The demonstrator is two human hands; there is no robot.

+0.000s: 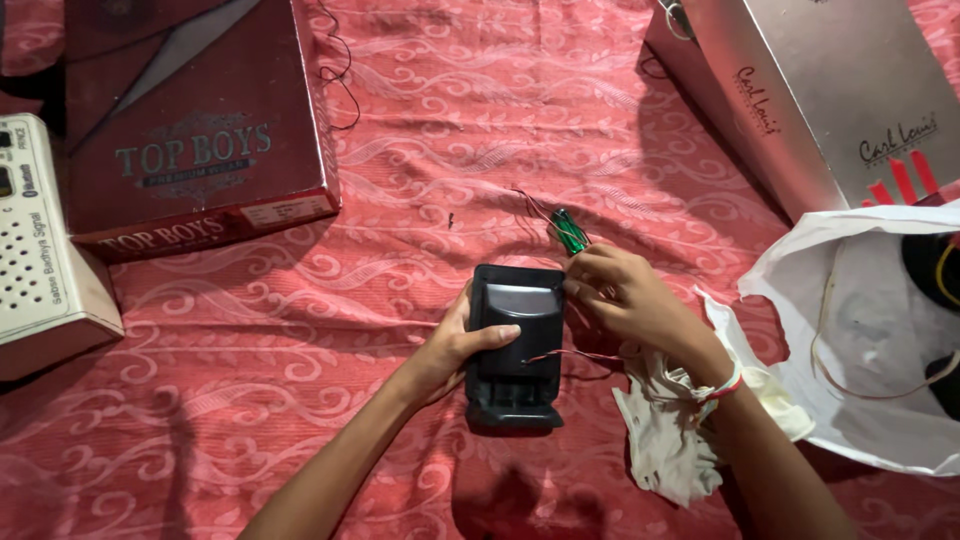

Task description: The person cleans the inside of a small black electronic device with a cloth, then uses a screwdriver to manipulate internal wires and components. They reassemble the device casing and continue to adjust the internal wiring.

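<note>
Black rectangular plastic housing [515,350] lay flat on red patterned cloth [300,400], centre of view. Left hand [455,345] clasped its left edge, thumb across top. Right hand [625,295] pinched green-handled screwdriver [570,232] at housing's upper right corner. Thin red wires [575,354] trailed out right side. Crumpled white rag [665,430] just beside. White plastic bag [870,330] further right; maroon cardboard box [190,130] upper left.

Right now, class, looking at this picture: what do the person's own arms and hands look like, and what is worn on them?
Both forearms are bare, with no sleeves in view. The left hand wears nothing: no glove, ring or band shows. The right hand is also ungloved, but a thin red and white band circles its wrist.
</note>
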